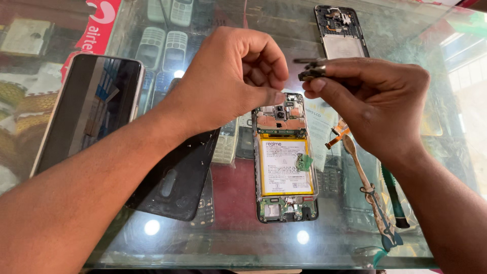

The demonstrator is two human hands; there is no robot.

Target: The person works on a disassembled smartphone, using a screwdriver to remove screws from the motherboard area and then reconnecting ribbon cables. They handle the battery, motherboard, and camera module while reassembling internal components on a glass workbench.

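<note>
While both hands hover above the glass-topped counter (218,243), the right hand (378,109) pinches a small dark metallic part (310,71) between thumb and forefinger, its fingers closed together on the piece; the part is blurred, so it may be a thin bracket or shield, and its exact kind cannot be told. Just beside it, the left hand (231,76) is curled into a loose fist, fingertips folded against the thumb near that same part, though whether it actually touches the piece cannot be told. Directly below the two hands lies an opened smartphone with its back removed (285,162), flat on the glass, showing a yellow-edged white battery (285,166) in the middle, a circuit board with a camera at the top and a green board at the bottom. To its left rests a black back cover (175,177), partly under the left forearm, and further left a dark-screened phone with a pale frame (86,109). Near the right wrist lie a worn wooden-handled tool (368,190) and a green-handled screwdriver (393,195). Another stripped phone frame (339,30) sits at the far edge, well apart
</note>
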